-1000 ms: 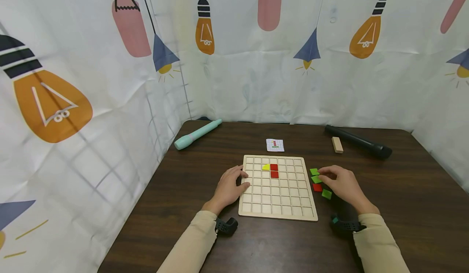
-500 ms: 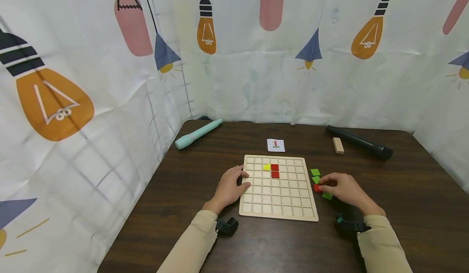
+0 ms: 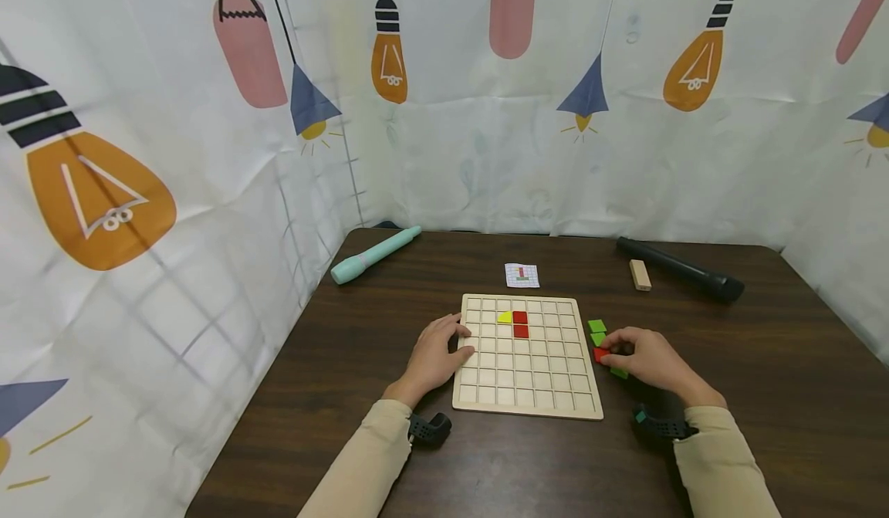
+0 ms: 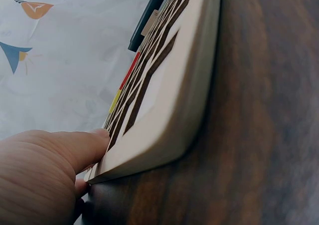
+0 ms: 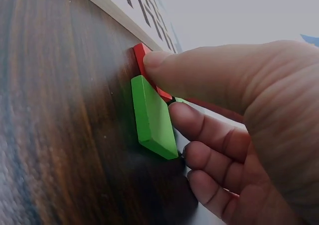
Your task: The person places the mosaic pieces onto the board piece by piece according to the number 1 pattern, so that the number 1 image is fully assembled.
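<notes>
A wooden grid board [image 3: 528,379] lies on the dark table. Two red tiles [image 3: 520,324] and a yellow triangle [image 3: 504,317] sit in its upper cells. My left hand [image 3: 434,352] rests against the board's left edge with relaxed fingers; the left wrist view shows its thumb [image 4: 75,147] on the board [image 4: 169,110] rim. To the right of the board, my right hand [image 3: 642,360] pinches a red tile [image 3: 599,354] between thumb and forefinger. In the right wrist view that red tile [image 5: 142,60] stands beside a green tile [image 5: 152,117]. Two more green tiles [image 3: 596,331] lie just beyond.
A small pattern card [image 3: 522,275] lies behind the board. A teal cylinder [image 3: 375,254] lies at the back left, a black cylinder [image 3: 677,269] and a wooden block [image 3: 639,275] at the back right. Printed curtains close in the table's left, back and right sides.
My right hand has drawn back from the green tiles to the red tile, and its thumb and forefinger have closed on it. The left hand has stayed on the board's edge.
</notes>
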Available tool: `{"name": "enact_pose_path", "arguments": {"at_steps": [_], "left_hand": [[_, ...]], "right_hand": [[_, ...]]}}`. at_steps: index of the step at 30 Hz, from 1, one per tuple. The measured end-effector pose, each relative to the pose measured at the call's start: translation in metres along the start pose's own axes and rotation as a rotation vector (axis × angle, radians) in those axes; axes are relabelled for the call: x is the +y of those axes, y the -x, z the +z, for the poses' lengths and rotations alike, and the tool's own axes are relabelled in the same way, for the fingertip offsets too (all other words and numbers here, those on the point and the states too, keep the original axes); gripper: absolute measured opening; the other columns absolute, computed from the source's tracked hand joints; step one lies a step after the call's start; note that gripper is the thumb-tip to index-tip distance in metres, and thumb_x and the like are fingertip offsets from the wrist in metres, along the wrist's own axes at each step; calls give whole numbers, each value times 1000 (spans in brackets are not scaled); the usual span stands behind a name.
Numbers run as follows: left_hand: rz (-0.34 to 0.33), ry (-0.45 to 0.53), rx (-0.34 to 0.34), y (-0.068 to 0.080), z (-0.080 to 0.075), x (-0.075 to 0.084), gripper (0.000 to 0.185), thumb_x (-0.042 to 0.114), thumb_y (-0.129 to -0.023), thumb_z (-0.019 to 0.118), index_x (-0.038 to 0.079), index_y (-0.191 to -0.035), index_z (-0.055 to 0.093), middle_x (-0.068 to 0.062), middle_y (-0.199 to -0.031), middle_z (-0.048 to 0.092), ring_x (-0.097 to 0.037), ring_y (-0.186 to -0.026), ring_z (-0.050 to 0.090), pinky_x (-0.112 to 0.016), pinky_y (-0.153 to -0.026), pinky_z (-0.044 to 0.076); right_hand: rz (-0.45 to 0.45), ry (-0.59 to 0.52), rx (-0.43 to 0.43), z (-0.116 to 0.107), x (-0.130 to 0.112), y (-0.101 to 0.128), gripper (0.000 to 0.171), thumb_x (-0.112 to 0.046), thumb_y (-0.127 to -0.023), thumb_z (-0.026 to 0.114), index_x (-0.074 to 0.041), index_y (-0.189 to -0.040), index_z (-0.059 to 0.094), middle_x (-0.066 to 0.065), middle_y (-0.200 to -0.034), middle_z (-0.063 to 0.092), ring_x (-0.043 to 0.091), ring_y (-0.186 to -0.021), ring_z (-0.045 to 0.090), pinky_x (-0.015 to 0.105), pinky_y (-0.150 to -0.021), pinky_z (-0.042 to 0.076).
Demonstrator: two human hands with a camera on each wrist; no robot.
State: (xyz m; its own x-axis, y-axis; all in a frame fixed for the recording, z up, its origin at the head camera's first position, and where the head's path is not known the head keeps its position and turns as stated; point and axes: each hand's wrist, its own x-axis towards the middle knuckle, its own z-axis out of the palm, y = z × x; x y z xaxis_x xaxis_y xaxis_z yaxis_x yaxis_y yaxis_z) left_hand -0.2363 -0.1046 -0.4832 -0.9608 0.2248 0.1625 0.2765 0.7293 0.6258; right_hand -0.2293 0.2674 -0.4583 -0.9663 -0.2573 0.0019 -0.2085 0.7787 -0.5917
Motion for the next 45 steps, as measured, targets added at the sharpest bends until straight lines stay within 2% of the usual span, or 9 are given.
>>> {"name": "enact_pose_path", "arguments": {"at_steps": [5,22,28,34,38,41,45], "left_hand": [[-1,2,-9,0,0,1,24,34,-84,63,22,-104,60,4,-141,38,-18,-132,28,-47,-106,22],[2,5,4,0,0,1,24,33,-84,63,21,-104,61,0,-140,39,-20,-132,28,-48,-106,23],[18,5,1,0,0,-1,24,34,-85,63,20,-104,61,1,-141,38,-19,-132,28,-47,-106,23],[15,9,-13,1,1,-2,24,34,-85,62,21,-105,60,2,-141,37,-20,-132,27,-47,-106,23],[10,6,-13,1,1,-3,24,35,-85,62,22,-105,60,2,-141,37,-20,-133,26,-47,-106,22],[8,6,-8,1,1,-3,24,35,-85,62,22,-105,60,3,-141,37,-19,-133,26,-47,-106,22],[6,7,-3,0,1,-2,24,35,-85,62,22,-105,60,3,-141,37,-19,-132,27,-48,-105,23]], "right_hand": [[6,3,-13,-1,1,1,24,-32,-80,68,-15,-96,65,-2,-85,59,16,-72,50,29,-60,43],[-12,52,21,0,-3,-1,31,-34,-76,72,-11,-97,66,-1,-85,57,15,-72,45,29,-60,38],[-32,42,20,-1,-1,1,29,-35,-78,70,-14,-98,65,-2,-89,59,15,-75,49,29,-63,43],[-42,39,78,2,-5,1,34,-38,-80,67,-14,-105,65,5,-106,61,22,-92,55,40,-74,49],[-46,27,131,8,-10,-2,33,-36,-82,66,-13,-105,65,7,-108,61,25,-97,55,48,-81,47],[-51,32,172,12,-15,-5,29,-33,-82,67,-12,-102,66,6,-103,61,23,-88,54,42,-75,48],[-52,37,216,17,-19,-8,26,-28,-81,69,-10,-100,66,5,-97,61,19,-75,48,30,-60,43]]}}
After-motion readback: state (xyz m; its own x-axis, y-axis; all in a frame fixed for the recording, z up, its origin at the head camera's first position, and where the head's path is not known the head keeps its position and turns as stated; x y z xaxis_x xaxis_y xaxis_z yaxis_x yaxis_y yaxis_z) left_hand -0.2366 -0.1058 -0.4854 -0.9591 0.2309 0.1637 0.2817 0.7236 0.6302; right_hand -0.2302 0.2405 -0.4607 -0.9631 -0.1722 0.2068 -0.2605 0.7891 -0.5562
